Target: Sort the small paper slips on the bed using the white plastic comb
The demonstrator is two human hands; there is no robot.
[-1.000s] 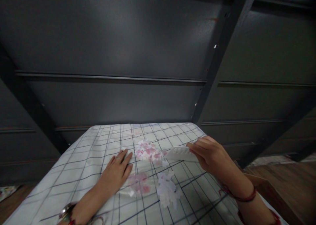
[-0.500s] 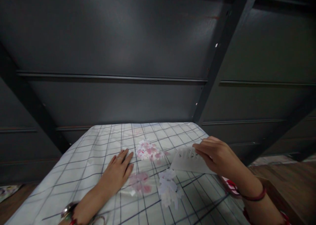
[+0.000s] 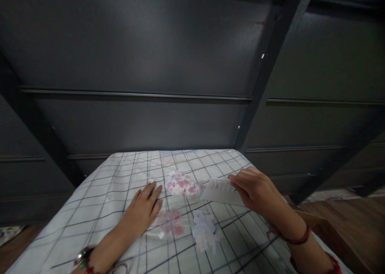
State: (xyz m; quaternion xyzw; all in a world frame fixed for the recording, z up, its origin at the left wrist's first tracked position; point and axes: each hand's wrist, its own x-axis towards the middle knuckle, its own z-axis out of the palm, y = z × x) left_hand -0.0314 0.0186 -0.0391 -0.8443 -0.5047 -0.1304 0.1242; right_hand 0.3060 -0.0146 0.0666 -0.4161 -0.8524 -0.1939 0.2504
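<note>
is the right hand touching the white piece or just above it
Touching: the head view shows the right hand with its fingers closed on the upper edge of the white piece.

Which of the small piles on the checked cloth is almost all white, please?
The nearer pile, just to the right of the pink pieces: it looks almost all white, whereas the farther pile mixes white with pink.

Dark panelled wall [image 3: 144, 49], checked cloth [image 3: 93, 206], brown floor [image 3: 361, 210]
</note>
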